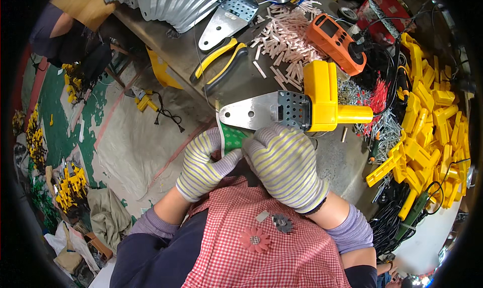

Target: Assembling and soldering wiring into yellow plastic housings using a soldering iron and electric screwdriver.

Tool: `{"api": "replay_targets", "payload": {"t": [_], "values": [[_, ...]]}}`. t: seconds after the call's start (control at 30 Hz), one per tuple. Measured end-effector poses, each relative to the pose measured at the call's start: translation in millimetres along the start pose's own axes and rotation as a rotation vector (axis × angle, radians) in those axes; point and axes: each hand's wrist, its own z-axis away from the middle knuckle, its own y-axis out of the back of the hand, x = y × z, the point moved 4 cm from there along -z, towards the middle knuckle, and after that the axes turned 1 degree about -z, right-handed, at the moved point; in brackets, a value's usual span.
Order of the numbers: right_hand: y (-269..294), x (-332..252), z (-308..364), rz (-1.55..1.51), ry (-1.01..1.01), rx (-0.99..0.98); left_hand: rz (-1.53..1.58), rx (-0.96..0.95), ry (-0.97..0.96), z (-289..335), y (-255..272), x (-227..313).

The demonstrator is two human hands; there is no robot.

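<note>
My left hand [204, 163], in a striped knit glove, is closed on a green piece [232, 138] with a pale pattern and a white edge. My right hand [286, 162], gloved the same way, is curled with its fingertips at the right side of that piece; what it pinches is hidden. Just beyond both hands lies a yellow-handled tool [322, 99] with a flat tapered metal plate [251, 112] pointing left, partly perforated. The plate's tip lies right above the green piece.
Yellow-handled pliers [220, 61], another metal plate [229, 21] and many pale pink strips [287, 34] lie at the back. An orange meter [334, 42] stands behind the tool. Screws [385, 142] and piled yellow plastic housings [427, 122] fill the right. The bench edge [166, 61] runs along the left.
</note>
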Motion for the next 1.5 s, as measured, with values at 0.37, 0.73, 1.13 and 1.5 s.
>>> {"api": "replay_targets", "payload": {"t": [0.37, 0.73, 1.13, 1.5], "values": [[13, 11, -1, -0.103, -0.145, 0.176, -0.221, -0.014, -0.331, -10, 8, -8], [83, 139, 23, 0.013, -0.448, 0.482, -0.905, -0.167, -0.677, -79, -38, 93], [114, 131, 14, -0.116, -0.382, 0.565, -1.040, -0.205, -0.549, -89, -64, 62], [89, -32, -26, -1.486, 0.096, 0.037, 0.226, 0.113, 0.101, -17, 70, 77]]}}
